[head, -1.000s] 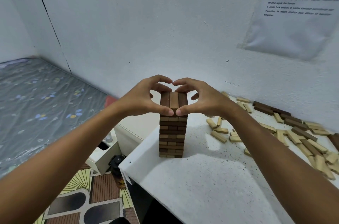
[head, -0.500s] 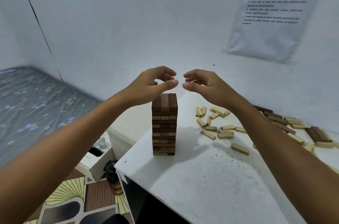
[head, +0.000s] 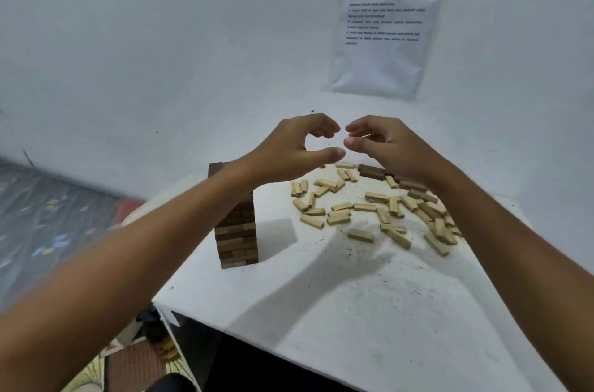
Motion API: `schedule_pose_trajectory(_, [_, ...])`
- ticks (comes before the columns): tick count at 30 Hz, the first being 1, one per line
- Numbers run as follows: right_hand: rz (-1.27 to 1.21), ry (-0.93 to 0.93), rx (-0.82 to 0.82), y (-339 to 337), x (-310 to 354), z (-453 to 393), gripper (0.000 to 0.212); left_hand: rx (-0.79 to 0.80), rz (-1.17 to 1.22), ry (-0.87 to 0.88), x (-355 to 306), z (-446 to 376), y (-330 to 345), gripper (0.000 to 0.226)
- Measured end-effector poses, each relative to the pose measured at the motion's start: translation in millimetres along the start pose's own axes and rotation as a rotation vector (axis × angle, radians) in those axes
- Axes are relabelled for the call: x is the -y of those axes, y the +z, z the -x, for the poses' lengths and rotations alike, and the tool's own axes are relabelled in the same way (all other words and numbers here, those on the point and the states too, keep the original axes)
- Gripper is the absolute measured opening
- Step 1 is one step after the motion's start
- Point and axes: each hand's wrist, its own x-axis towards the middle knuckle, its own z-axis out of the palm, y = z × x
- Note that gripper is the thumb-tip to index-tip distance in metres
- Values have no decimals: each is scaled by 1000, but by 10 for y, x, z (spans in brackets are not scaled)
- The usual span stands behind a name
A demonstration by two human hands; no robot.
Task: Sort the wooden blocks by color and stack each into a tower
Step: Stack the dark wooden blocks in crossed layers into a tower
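Observation:
A tall tower of dark brown blocks (head: 237, 231) stands near the left edge of the white table (head: 337, 305); my left forearm hides its upper part. My left hand (head: 289, 150) hovers above and to the right of the tower, fingers loosely curled, holding nothing. My right hand (head: 385, 147) hangs beside it, fingertips almost meeting, also empty. Several light wooden blocks (head: 337, 208) lie scattered on the table to the right. Several dark blocks (head: 371, 170) lie at the back by the wall.
A printed sheet of paper (head: 385, 22) is taped to the white wall behind the table. A grey patterned mattress (head: 48, 224) lies on the floor at left. The table's left edge runs close to the tower, with a patterned floor mat (head: 128, 366) below.
Both hands let go of the tower's top layer, rose, and moved to the right, away from it. The view has swung right toward the scattered blocks.

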Motion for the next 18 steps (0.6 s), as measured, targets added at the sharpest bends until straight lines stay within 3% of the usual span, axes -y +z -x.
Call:
schedule_pose_trajectory(11, [55,259,-152,-657,-787,567,27,208,125,0,-115,-463,1125,41])
schedule_pose_trajectory(18, [25,378,-188,-728,-1419,677,14,241,168,-77,123,-670,1725,32])
